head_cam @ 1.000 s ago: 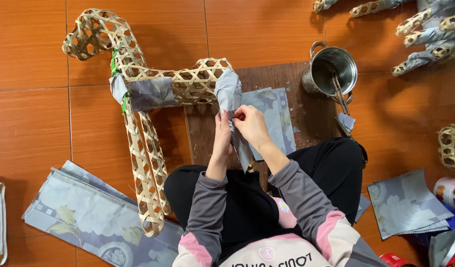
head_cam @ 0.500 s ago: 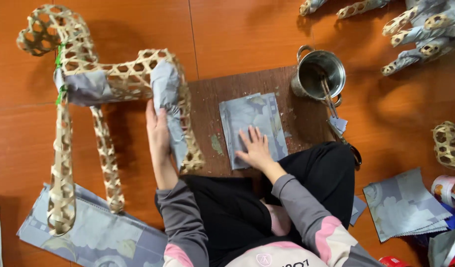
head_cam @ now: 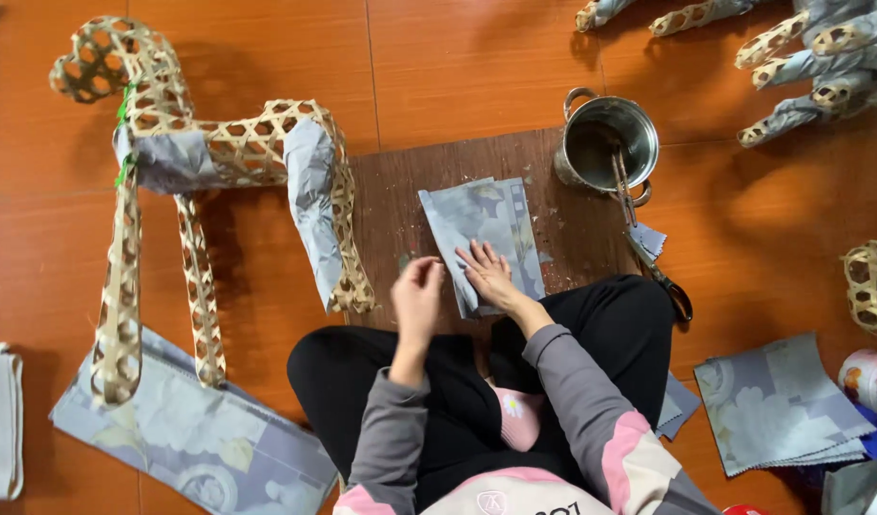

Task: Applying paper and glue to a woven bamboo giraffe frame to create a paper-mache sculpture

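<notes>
I note my right hand [head_cam: 486, 272] lying flat, fingers spread and holding nothing, on the stack of grey paper sheets [head_cam: 481, 238] at the centre of the dark wooden board [head_cam: 391, 200], whose near edge meets my knees; my left hand [head_cam: 417, 298] hovers just beside the stack with fingers loosely curled, and I cannot tell whether it pinches anything. Open floor lies beyond the board's far edge — the metal pot [head_cam: 605, 143] and scissors [head_cam: 653, 257] crowd its right side, the woven bamboo frame [head_cam: 209, 191] its left. Against half a second ago, the left hand has come off the frame's paper-covered leg — the right hand stays on the sheets.
</notes>
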